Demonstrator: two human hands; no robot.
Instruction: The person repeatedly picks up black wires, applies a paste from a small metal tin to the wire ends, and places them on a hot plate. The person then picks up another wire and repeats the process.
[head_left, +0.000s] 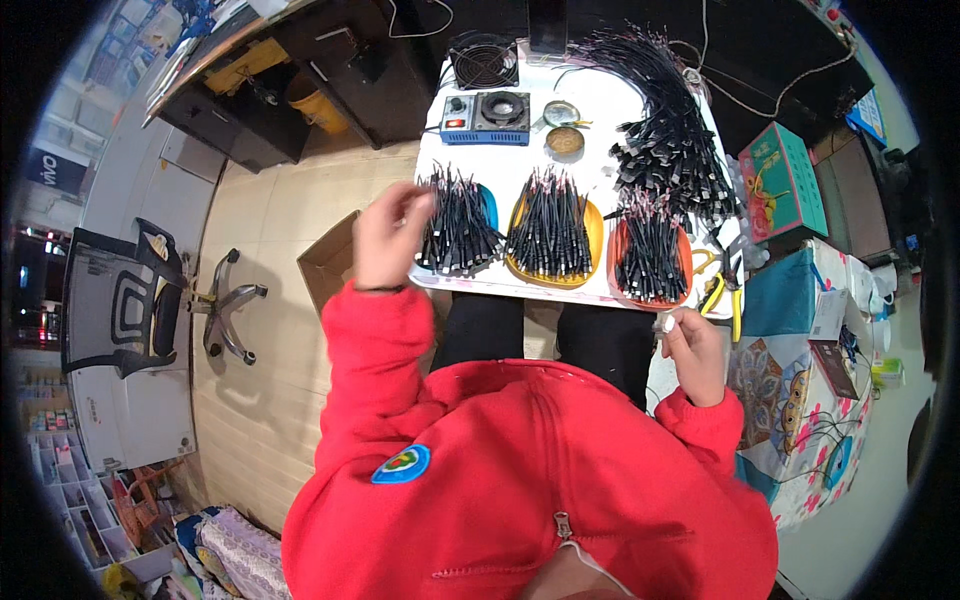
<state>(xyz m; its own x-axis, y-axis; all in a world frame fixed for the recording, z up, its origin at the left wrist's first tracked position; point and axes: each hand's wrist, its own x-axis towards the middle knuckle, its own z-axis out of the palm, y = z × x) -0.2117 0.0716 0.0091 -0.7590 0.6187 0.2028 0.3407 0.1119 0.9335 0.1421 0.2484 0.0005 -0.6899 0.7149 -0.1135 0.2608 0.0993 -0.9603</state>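
My left hand is at the left edge of the white table, its fingers curled in beside a bundle of short black cables. Whatever those fingers hold is too small or hidden to tell. That bundle lies in a blue tray, wire ends pointing away from me. More short black cables fill a yellow tray, and a third bundle lies in an orange tray. Near the table's front right edge, my right hand pinches a small whitish piece.
A blue soldering pot, a black fan and two round tins stand at the table's back. A big heap of black cables covers its back right. Yellow-handled pliers lie front right. An office chair stands left.
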